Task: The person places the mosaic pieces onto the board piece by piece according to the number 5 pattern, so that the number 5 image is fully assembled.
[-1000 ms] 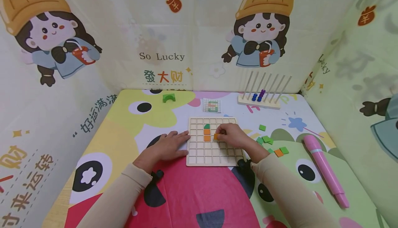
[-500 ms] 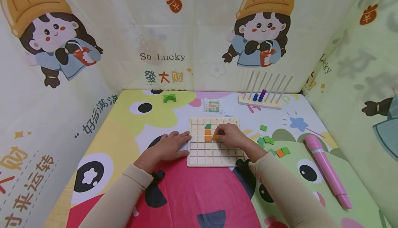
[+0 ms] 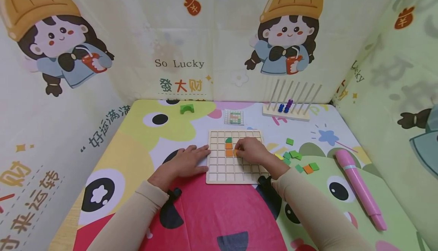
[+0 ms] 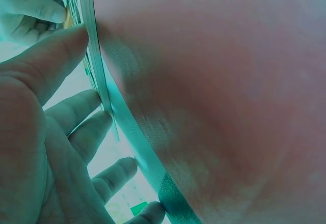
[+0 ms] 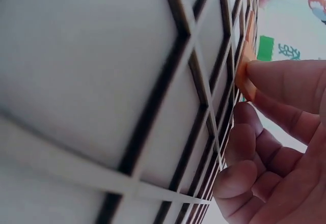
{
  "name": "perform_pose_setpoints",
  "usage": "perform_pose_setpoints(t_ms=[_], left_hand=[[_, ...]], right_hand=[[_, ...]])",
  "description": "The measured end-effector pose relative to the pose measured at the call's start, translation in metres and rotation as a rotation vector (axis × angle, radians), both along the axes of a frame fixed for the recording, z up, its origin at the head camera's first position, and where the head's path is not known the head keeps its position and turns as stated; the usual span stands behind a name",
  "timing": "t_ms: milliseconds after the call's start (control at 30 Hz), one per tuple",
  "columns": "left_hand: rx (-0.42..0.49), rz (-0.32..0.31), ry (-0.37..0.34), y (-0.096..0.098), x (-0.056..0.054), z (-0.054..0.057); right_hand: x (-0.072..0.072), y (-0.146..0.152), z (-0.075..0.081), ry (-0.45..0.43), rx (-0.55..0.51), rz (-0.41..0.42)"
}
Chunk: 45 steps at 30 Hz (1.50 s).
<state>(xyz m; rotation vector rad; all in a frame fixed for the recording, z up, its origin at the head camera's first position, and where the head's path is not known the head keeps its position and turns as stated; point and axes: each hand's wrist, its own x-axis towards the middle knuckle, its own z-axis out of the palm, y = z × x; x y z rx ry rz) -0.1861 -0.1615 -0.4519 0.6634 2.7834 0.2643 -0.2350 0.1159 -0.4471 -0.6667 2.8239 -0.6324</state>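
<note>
Since the earlier frames, the right hand [image 3: 252,150] has shifted slightly toward the person, its thumb and finger pinching an orange tile [image 5: 243,80]. The left hand [image 3: 187,161], fingers spread, touches the left edge of the grid board [image 3: 216,176]; rows of cells separate the right hand from the near edge. The tile adjoins two orange squares [image 3: 229,153], in cells below a green piece [image 3: 228,140].

A pale wooden grid board [image 3: 221,176] lies flat, the left hand [image 3: 186,161] at its left edge. One column holds a green piece [image 3: 228,140] (curved on one side) above two orange squares [image 3: 229,146]. Another orange tile [image 5: 245,87], partly hidden, is pinched by the right hand [image 3: 252,150] beside the lower square.
</note>
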Motion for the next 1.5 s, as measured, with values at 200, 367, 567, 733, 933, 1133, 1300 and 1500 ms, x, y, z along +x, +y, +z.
perform_pose_setpoints(t_ms=[200,367,567,733,933,1133,1300,1500], left_hand=[[-0.007,0.008,-0.012,0.001,0.001,-0.002],[-0.018,0.012,-0.01,0.001,0.001,-0.002],[-0.018,0.014,-0.009,0.001,0.0,-0.003],[-0.017,0.022,-0.018,0.002,0.0,-0.002],[-0.022,0.022,-0.013,0.002,0.0,-0.003],[-0.013,0.023,-0.013,0.003,0.001,-0.002],[-0.009,0.027,-0.014,0.003,0.001,0.0],[-0.012,0.014,-0.01,0.004,0.0,-0.001]], right_hand=[[0.003,-0.001,0.0,0.005,0.047,0.0],[0.005,0.004,0.002,-0.012,-0.005,0.001],[0.007,0.018,0.005,-0.049,-0.067,0.022],[0.011,0.039,0.006,-0.059,-0.099,0.002],[0.021,0.067,0.008,-0.061,-0.11,-0.052],[0.028,0.098,0.008,-0.044,-0.104,-0.09],[0.032,0.121,0.009,-0.057,-0.095,-0.137],[0.037,0.145,0.008,-0.028,-0.084,-0.165]])
